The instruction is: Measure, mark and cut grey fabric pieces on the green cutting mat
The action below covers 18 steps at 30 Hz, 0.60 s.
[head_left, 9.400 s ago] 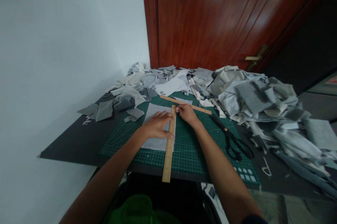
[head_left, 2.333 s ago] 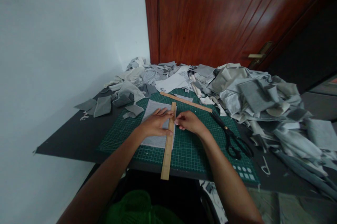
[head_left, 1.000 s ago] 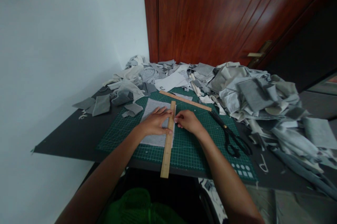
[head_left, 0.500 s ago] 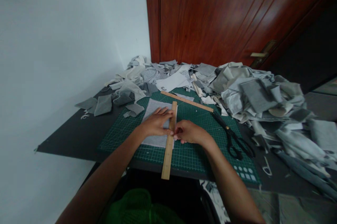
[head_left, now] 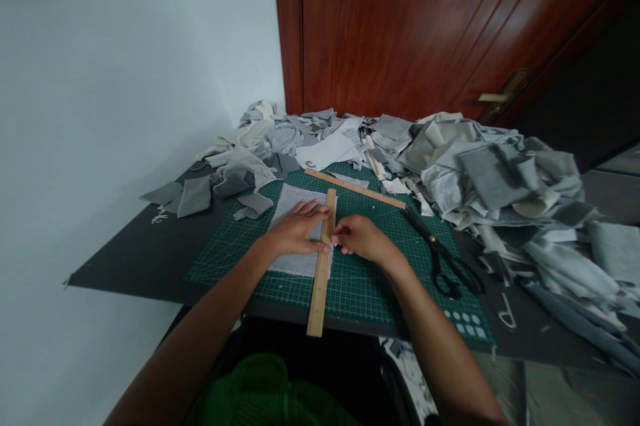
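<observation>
Because the flat tan wooden ruler (head_left: 321,273) overhangs the black table (head_left: 135,253), a knock at the near end could skew it. Uneven pressure from the spread left hand (head_left: 300,229) could pivot it across the light-grey rectangular cloth (head_left: 295,266) beneath. Right hand (head_left: 361,236): fingers pressed together beside the ruler; contents indiscernible.

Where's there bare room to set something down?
Dark tabletop lies bare left of the green mat, in front of the grey scraps and white curl. A smaller bare patch of mat lies between the right hand and the black scissors. The back and right are crowded with piled fabric.
</observation>
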Motion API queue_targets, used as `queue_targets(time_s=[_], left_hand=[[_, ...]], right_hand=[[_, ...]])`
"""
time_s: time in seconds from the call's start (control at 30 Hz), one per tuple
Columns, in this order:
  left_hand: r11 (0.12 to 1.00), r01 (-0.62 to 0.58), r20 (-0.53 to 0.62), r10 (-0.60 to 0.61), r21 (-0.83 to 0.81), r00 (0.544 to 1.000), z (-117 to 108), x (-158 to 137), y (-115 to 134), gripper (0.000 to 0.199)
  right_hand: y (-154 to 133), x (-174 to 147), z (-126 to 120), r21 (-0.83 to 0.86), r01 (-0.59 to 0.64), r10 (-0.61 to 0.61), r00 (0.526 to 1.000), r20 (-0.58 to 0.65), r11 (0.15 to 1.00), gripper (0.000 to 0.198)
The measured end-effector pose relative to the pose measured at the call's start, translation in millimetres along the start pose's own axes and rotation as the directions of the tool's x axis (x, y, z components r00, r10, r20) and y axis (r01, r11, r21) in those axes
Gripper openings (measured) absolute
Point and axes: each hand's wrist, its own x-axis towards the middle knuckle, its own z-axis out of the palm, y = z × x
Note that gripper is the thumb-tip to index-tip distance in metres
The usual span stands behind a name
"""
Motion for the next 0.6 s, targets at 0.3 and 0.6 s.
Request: queue_targets(time_s=[0.3,0.6], left_hand=[[1.0,0.01,-0.012,-0.01,0.006,1.0,2.4,0.7,-0.5,0.087],[1.0,0.023,0.006,-0.023,0.013,1.0,1.6,-0.7,0.1,0.08]], right_hand=[[-7.3,-13.6,8.3,-0.059,0.004,0.002,0.994,0.105,0.998,0.014],[-6.1,-26.7,14.6,0.062,0.026,-0.048,0.917,0.396,0.998,0.014]])
